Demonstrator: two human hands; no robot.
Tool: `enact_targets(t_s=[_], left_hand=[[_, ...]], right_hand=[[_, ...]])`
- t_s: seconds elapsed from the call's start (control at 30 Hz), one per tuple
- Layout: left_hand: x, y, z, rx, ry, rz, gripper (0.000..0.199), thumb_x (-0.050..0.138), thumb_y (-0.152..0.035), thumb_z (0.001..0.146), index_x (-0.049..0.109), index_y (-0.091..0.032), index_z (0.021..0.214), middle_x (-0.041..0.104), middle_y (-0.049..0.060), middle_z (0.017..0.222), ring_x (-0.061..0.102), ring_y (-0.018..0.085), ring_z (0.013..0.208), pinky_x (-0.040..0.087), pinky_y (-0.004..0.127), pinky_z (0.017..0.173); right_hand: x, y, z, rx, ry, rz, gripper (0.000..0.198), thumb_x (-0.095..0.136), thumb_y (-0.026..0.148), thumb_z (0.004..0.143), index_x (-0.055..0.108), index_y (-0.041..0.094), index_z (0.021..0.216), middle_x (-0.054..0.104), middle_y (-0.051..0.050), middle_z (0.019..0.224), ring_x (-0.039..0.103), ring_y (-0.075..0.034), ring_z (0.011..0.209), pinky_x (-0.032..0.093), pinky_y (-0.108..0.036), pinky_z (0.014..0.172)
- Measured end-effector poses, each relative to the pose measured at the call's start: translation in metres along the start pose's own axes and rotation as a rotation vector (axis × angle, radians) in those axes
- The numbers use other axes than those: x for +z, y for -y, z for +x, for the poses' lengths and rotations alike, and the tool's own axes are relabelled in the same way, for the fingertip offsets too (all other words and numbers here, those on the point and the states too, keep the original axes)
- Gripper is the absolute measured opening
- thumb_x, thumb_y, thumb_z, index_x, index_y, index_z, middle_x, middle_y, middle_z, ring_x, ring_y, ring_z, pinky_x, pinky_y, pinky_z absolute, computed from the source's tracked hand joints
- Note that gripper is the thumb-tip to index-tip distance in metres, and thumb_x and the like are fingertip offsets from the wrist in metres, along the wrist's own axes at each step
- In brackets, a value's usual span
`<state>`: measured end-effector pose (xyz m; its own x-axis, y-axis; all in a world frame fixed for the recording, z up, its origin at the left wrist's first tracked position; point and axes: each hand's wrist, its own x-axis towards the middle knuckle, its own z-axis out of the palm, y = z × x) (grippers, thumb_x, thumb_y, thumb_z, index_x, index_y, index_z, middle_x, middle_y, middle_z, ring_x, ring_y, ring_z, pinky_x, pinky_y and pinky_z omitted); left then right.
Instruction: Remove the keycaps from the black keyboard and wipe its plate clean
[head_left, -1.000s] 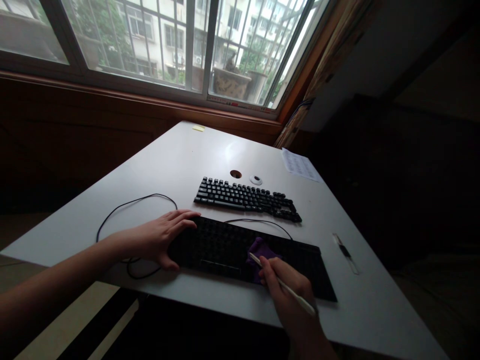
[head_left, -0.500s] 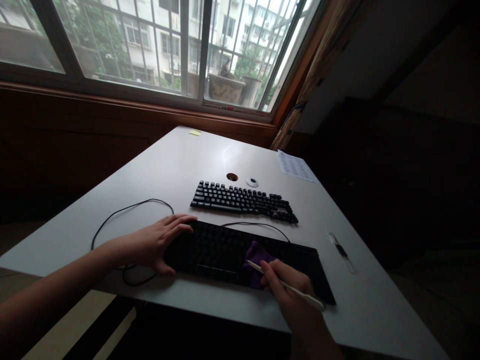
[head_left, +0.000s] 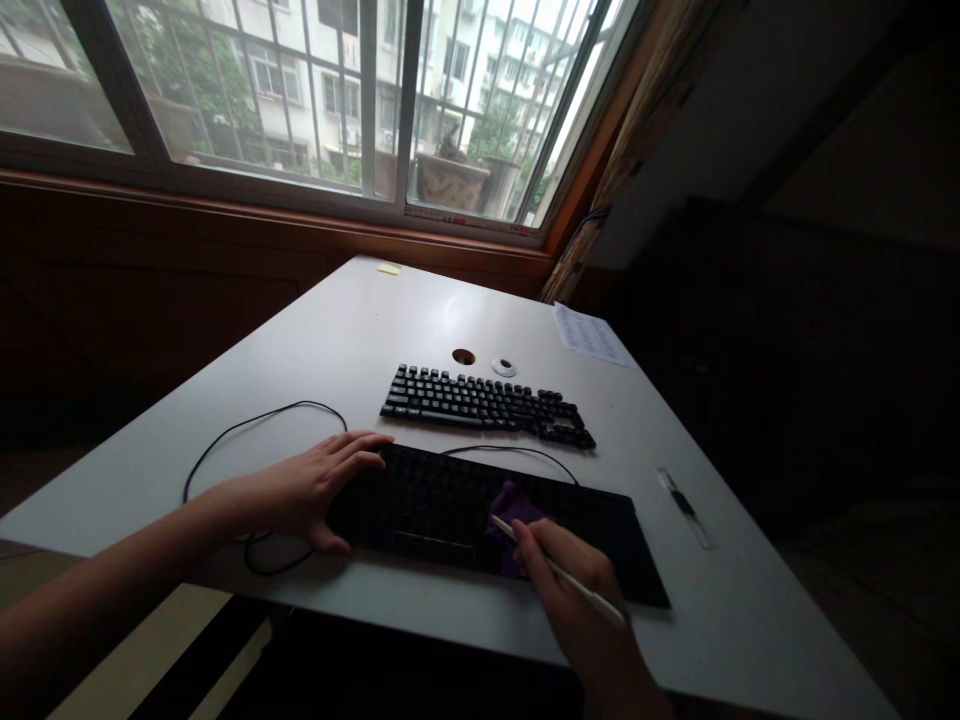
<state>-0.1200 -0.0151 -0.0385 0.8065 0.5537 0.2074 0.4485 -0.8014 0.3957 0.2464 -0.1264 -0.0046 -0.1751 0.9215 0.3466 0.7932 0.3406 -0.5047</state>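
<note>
A black keyboard base (head_left: 435, 500) without keycaps lies near the desk's front edge. My left hand (head_left: 322, 490) grips its left end, with the thumb at the front edge and the fingers across the back edge. Between the thumb and fingers of my right hand (head_left: 562, 570) is a thin white stick (head_left: 581, 592). The stick's tip presses on a purple cloth (head_left: 512, 498), which lies bunched on the base right of its middle. Part of the cloth is hidden behind my right hand. Behind the base lie black keycaps (head_left: 465, 398) set out in keyboard order.
On the white desk (head_left: 300, 350), a black cable (head_left: 255, 412) loops at the left. A small tool with a dark middle (head_left: 684, 505) lies at the right. Farther back are a round hole (head_left: 464, 356), a white ring (head_left: 504, 367), a printed sheet (head_left: 590, 333) and a yellow note (head_left: 389, 269).
My right hand and the white stick have shifted slightly left, and the stick's angle has changed a little. My left hand, the keyboard base and the keycaps stay as they were.
</note>
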Motion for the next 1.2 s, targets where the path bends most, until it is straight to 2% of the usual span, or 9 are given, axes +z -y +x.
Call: enact_targets(t_s=[0.2, 0.33, 0.57, 0.73, 0.9, 1.2], left_hand=[[-0.001, 0.0, 0.001, -0.008, 0.004, -0.004, 0.101, 0.092, -0.045, 0.059, 0.04, -0.02, 0.142, 0.029, 0.021, 0.162, 0.034, 0.045, 0.144, 0.041, 0.062, 0.113], [-0.002, -0.002, 0.002, -0.012, 0.01, 0.003, 0.1, 0.092, -0.043, 0.059, 0.04, -0.02, 0.141, 0.029, 0.021, 0.162, 0.033, 0.045, 0.144, 0.041, 0.061, 0.113], [-0.005, -0.005, 0.002, -0.006, 0.014, 0.015, 0.099, 0.092, -0.043, 0.059, 0.04, -0.02, 0.14, 0.03, 0.021, 0.161, 0.035, 0.045, 0.143, 0.041, 0.062, 0.113], [-0.006, -0.006, 0.003, -0.013, 0.016, 0.016, 0.098, 0.092, -0.041, 0.058, 0.041, -0.02, 0.139, 0.03, 0.021, 0.161, 0.035, 0.046, 0.143, 0.041, 0.062, 0.112], [-0.003, -0.003, 0.002, -0.002, -0.007, -0.004, 0.098, 0.092, -0.043, 0.058, 0.043, -0.02, 0.139, 0.032, 0.021, 0.16, 0.036, 0.046, 0.142, 0.042, 0.061, 0.112], [-0.003, -0.003, 0.002, -0.01, 0.004, -0.002, 0.098, 0.092, -0.042, 0.058, 0.042, -0.021, 0.14, 0.03, 0.02, 0.161, 0.035, 0.045, 0.143, 0.04, 0.061, 0.114]], right_hand=[[-0.001, -0.001, 0.0, 0.018, 0.051, 0.006, 0.041, 0.046, 0.036, 0.106, 0.054, 0.022, 0.068, 0.056, 0.002, 0.062, 0.055, -0.012, 0.054, 0.038, -0.026, 0.056], [-0.002, 0.002, 0.002, 0.003, 0.011, 0.003, 0.042, 0.045, 0.036, 0.106, 0.054, 0.021, 0.068, 0.056, 0.002, 0.062, 0.055, -0.011, 0.054, 0.038, -0.025, 0.057], [-0.003, 0.004, 0.002, 0.031, 0.042, 0.0, 0.042, 0.046, 0.036, 0.105, 0.054, 0.021, 0.067, 0.055, 0.003, 0.061, 0.056, -0.011, 0.054, 0.038, -0.025, 0.056], [-0.001, 0.009, 0.004, 0.006, 0.002, 0.002, 0.042, 0.045, 0.036, 0.106, 0.05, 0.021, 0.066, 0.052, 0.004, 0.061, 0.054, -0.01, 0.053, 0.037, -0.024, 0.055], [-0.007, 0.008, 0.003, 0.069, 0.08, 0.008, 0.043, 0.045, 0.038, 0.105, 0.054, 0.021, 0.066, 0.056, 0.003, 0.061, 0.057, -0.012, 0.055, 0.038, -0.024, 0.056], [-0.027, -0.007, -0.01, 0.189, 0.036, 0.094, 0.041, 0.05, 0.044, 0.103, 0.061, 0.023, 0.07, 0.063, 0.003, 0.064, 0.063, -0.013, 0.058, 0.044, -0.023, 0.058]])
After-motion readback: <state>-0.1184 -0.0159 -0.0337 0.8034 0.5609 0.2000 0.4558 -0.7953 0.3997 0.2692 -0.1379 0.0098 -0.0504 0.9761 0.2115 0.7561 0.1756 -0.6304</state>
